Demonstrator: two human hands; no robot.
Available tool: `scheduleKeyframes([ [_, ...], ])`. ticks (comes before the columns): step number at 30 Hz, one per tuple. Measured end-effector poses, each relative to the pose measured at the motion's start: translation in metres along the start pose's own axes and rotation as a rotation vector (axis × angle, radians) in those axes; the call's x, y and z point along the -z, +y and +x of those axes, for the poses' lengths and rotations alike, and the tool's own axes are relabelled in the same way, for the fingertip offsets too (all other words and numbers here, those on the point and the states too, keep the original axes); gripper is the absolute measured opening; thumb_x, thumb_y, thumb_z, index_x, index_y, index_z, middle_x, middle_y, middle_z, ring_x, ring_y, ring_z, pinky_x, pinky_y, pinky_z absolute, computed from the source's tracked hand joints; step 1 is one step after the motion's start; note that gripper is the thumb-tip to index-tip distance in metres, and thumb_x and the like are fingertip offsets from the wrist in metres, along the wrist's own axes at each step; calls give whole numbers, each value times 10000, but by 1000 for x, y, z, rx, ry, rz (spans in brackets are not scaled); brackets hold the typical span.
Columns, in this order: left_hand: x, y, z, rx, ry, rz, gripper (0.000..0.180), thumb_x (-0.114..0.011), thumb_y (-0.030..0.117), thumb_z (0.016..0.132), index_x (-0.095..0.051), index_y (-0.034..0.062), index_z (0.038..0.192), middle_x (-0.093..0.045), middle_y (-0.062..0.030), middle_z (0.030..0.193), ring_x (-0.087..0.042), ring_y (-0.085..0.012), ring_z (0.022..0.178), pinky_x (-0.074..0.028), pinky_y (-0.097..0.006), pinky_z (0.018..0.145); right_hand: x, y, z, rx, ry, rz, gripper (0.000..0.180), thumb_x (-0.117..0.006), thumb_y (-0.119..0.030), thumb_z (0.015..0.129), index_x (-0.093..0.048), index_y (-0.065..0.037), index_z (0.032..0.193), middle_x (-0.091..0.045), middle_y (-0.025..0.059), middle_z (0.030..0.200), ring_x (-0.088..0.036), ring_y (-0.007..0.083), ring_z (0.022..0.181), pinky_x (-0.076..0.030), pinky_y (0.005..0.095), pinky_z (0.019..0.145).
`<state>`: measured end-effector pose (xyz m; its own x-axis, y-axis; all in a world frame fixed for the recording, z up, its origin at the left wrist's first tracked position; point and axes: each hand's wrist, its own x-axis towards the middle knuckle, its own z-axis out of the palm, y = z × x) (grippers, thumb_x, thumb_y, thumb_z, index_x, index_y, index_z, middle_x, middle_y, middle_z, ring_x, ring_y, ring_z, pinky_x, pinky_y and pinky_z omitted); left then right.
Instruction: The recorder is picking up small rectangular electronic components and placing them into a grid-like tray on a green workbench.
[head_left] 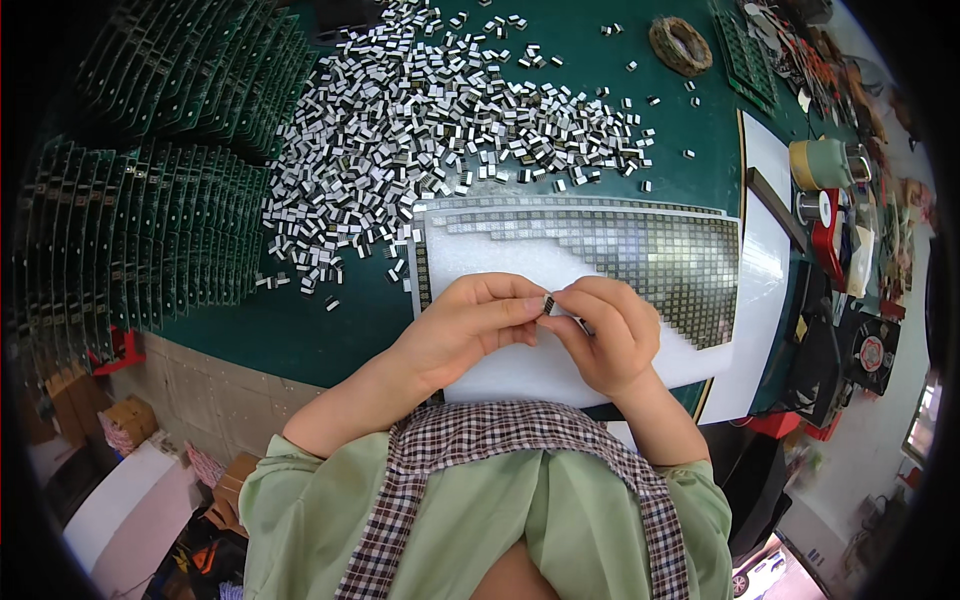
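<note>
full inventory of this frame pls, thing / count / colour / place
small part: one, black and silver, pinched between both hands
loose parts: hundreds, black and white, heaped on the table behind the sheet
white sheet: one, partly filled with dark rows of parts, under the hands
circuit boards: many, green, stacked at left
table: green top
tape rolls: several, right edge
woven ring: one, brown, top right
left hand: at the part
right hand: at the part
</note>
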<state>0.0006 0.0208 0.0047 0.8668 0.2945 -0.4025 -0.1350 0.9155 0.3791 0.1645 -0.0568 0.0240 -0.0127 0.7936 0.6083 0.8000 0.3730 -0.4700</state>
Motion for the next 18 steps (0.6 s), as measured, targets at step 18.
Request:
scheduleKeyframes([
  [18, -11, 6, -3, -185, 131, 519, 163, -594, 102, 865, -633, -42, 930, -644, -50, 832, -590, -81, 760, -479, -218, 694, 1, 2, -2, 84, -108, -73, 300, -775, -140, 611, -647, -60, 871, -610, 34, 787, -567, 140, 555, -420, 243, 438],
])
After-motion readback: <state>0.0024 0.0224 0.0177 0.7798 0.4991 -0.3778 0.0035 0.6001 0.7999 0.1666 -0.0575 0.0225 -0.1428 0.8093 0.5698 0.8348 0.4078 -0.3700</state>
